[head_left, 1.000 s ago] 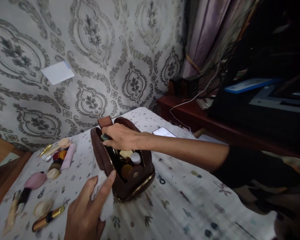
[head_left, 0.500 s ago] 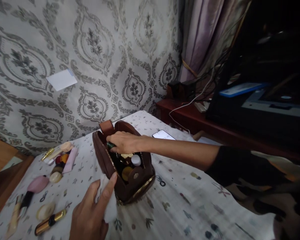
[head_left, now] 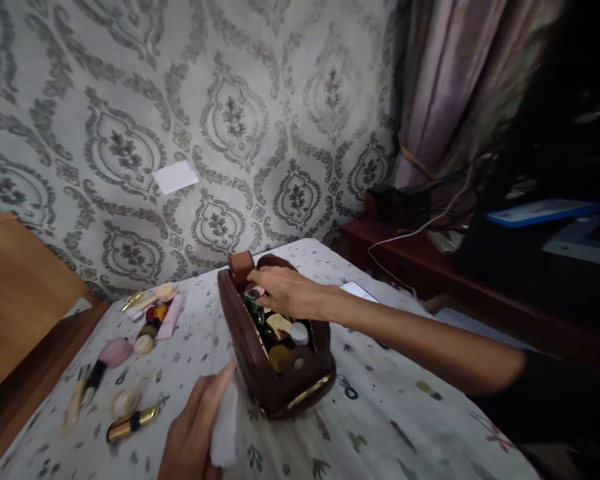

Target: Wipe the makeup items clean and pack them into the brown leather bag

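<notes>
Head view: brown bag (head_left: 247, 340) stands open on printed cloth (head_left: 380, 427), ahead and to right of your left hand (head_left: 193, 423). Its long axis slants from far left to near right. Your right hand (head_left: 285, 291) is nearer, with fingers inside far end, by green item (head_left: 253, 298); I cannot tell if they grip it. Your left hand holds folded white tissue (head_left: 225, 427). Inside bag, toward near end: gold lid (head_left: 279, 325), white cap (head_left: 299, 334), yellow round item (head_left: 279, 358).
</notes>
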Available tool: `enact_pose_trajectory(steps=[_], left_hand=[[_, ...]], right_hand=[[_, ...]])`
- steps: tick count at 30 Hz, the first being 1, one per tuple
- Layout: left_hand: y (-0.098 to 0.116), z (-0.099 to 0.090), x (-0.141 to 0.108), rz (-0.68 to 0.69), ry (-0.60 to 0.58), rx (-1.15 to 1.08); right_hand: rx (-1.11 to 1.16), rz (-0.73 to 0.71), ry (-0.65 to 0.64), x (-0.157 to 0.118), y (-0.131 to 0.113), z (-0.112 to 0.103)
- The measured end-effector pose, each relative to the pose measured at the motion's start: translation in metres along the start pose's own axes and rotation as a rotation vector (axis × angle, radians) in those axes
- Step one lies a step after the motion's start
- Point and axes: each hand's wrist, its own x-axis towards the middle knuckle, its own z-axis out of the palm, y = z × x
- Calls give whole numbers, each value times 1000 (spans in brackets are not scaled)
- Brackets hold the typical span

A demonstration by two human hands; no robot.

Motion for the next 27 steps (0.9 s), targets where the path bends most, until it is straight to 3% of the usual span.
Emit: enact_pose_trajectory(steps=[3,7,10,14,18,21,24,27], left_hand=[[-12,-5,-5,-93,-44,-64],[-41,-13,-12,-205,-16,-74],[-69,-22,-12,-245,16,6],[-110,-38,7,-281,16,307],[-147,-44,48,-476,-154,697],[-168,-38,75,-553,-174,741],[-183,-28,88,-595,-205,748],[-191,-18,93,-640,-225,736]], right_hand=[[88,-38,201,-16,-12,-4],[275,-188,332,-45,-40,4],[378,-336,251,-67,-65,26],[405,-384,94,-80,-97,71],[611,-248,26,-69,-120,122],[870,-4,10,-47,-131,154],[1249,237,-120,-25,-134,176],[1473,348,-47,-13,-129,189]])
